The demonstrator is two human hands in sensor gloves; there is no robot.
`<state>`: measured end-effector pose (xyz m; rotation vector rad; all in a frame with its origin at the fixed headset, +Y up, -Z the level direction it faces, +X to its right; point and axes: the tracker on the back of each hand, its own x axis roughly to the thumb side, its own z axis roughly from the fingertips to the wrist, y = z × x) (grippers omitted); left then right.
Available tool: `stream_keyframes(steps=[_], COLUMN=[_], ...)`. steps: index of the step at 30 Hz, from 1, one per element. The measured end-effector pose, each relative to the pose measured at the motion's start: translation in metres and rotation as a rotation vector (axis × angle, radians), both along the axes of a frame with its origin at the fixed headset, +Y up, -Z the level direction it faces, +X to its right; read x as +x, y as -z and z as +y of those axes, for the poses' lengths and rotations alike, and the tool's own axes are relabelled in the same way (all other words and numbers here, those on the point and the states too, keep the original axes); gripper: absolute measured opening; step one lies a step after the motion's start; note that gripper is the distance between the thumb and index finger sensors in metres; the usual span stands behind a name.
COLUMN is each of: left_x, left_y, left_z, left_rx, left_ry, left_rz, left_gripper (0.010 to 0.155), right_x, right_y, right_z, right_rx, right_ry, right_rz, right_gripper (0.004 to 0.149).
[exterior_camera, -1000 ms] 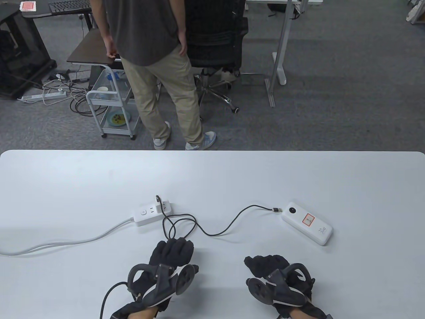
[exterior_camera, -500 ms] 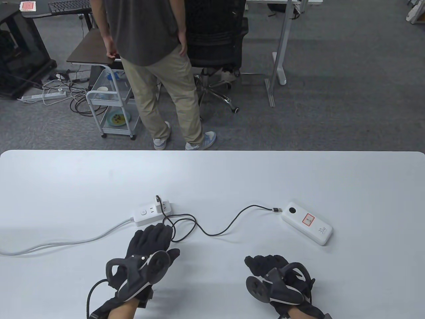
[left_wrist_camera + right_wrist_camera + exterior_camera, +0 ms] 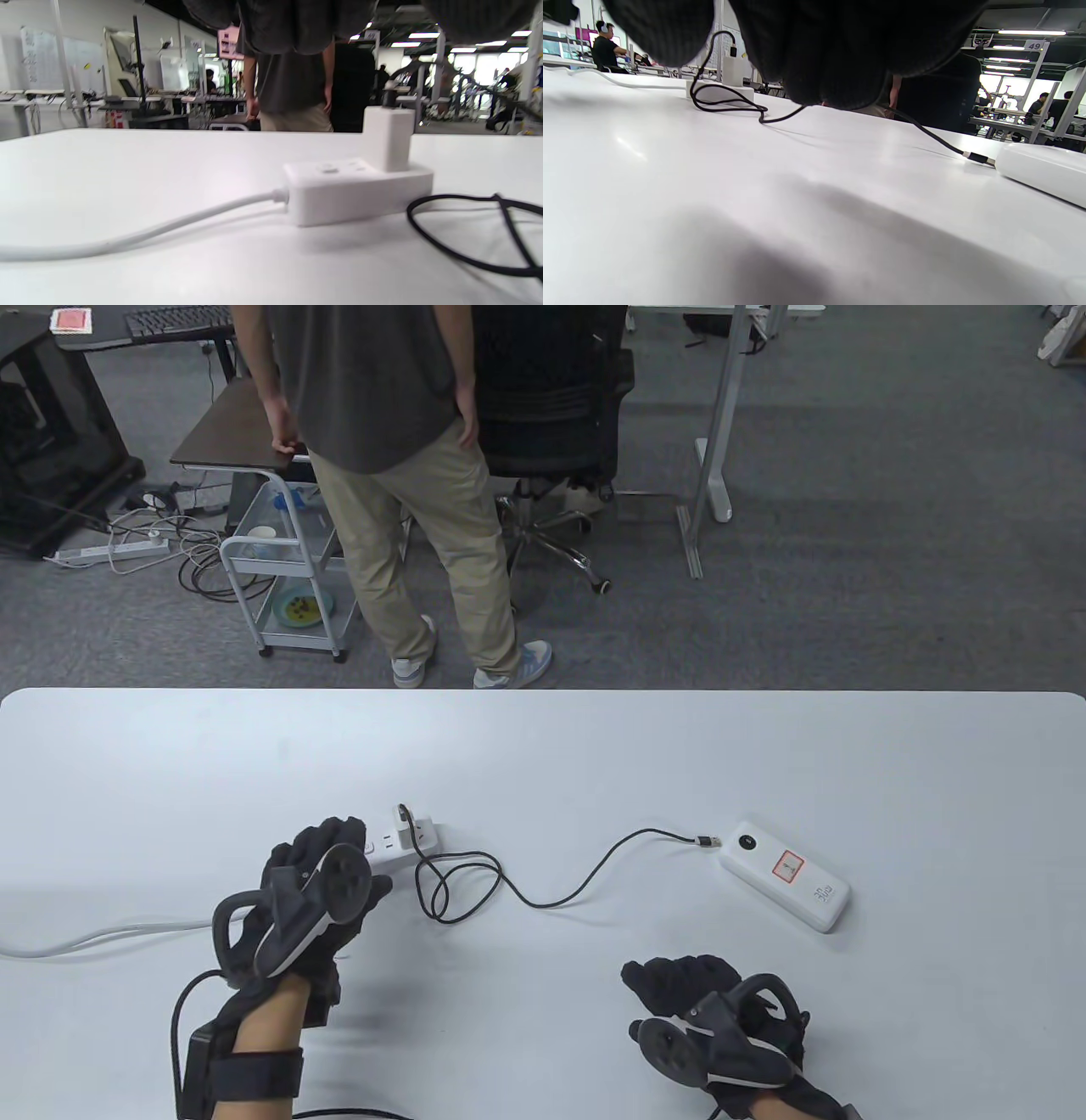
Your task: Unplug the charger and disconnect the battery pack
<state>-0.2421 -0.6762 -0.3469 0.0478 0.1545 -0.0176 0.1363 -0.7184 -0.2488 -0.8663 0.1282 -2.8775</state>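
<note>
A white power strip (image 3: 405, 848) lies on the white table (image 3: 594, 755), with a white charger (image 3: 422, 831) plugged into its right end. A black cable (image 3: 551, 899) loops from the charger to a plug (image 3: 707, 841) at the end of the white battery pack (image 3: 785, 875). My left hand (image 3: 327, 840) hovers over the strip's left end with the fingers spread and holds nothing. In the left wrist view the strip (image 3: 356, 190) and the charger (image 3: 388, 137) sit just ahead, untouched. My right hand (image 3: 670, 980) rests on the table with loosely curled fingers, empty, well short of the pack (image 3: 1039, 173).
The strip's white cord (image 3: 127, 931) runs off to the table's left edge. The cable's loop (image 3: 450, 891) lies just right of my left hand. A person (image 3: 399, 475) stands beyond the far edge, beside a black chair (image 3: 551, 407) and a cart (image 3: 288, 585).
My left hand has moved forward and to the left, from the cable loop to the left end of the power strip. The right hand has stayed in place.
</note>
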Motion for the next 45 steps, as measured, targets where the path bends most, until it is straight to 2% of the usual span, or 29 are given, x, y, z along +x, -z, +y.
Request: stream_keyframes(steps=[6,11,17,20,23,25,28,31,35,37,39,45], left_x=[-0.003,-0.007,0.0,-0.001,-0.001,0.003,0.015,0.033,0.066,0.093,0.114,0.147], left_y=[0.04,0.06,0.07,0.073,0.077,0.075,0.068,0.054,0.027,0.007,-0.011,-0.056], left_z=[-0.035,-0.06,-0.071,-0.072,-0.079,-0.079,-0.074,-0.066,-0.047,-0.033,-0.022,-0.001], left_rx=[-0.147,-0.257,-0.253,-0.222,-0.321,-0.259,-0.273,-0.233,-0.197,-0.208,-0.162,-0.115], left_ry=[0.106,-0.04,-0.065,-0.06,-0.041,-0.054,-0.064,-0.077,-0.079,-0.053,-0.053,-0.1], left_rz=[0.06,0.083,0.097,0.138,0.145,0.136,0.063,-0.042,-0.172,-0.25,-0.323,-0.447], left_gripper=[0.083,0.094,0.099,0.089,0.088,0.083,0.082,0.081,0.082,0.082,0.082,0.082], right_x=[-0.003,-0.003,0.001,0.0,0.0,0.002,0.005,0.008,0.01,0.012,0.013,0.02], right_y=[0.001,0.001,-0.002,-0.003,-0.003,-0.003,-0.003,-0.002,0.0,0.001,0.002,0.006], right_z=[-0.001,-0.002,0.005,0.005,0.004,0.005,0.008,0.009,0.008,0.007,0.006,0.005], right_rx=[-0.016,-0.035,-0.032,-0.033,-0.045,-0.063,-0.057,-0.07,-0.077,-0.087,-0.094,-0.119], right_ry=[-0.032,-0.051,-0.015,-0.045,-0.047,-0.053,-0.034,-0.022,-0.027,-0.02,-0.018,-0.002], right_rz=[0.019,0.035,0.037,0.038,0.045,0.037,0.03,0.015,0.007,-0.004,-0.011,-0.051], right_gripper=[0.064,0.064,0.064,0.064,0.064,0.064,0.064,0.063,0.064,0.064,0.063,0.063])
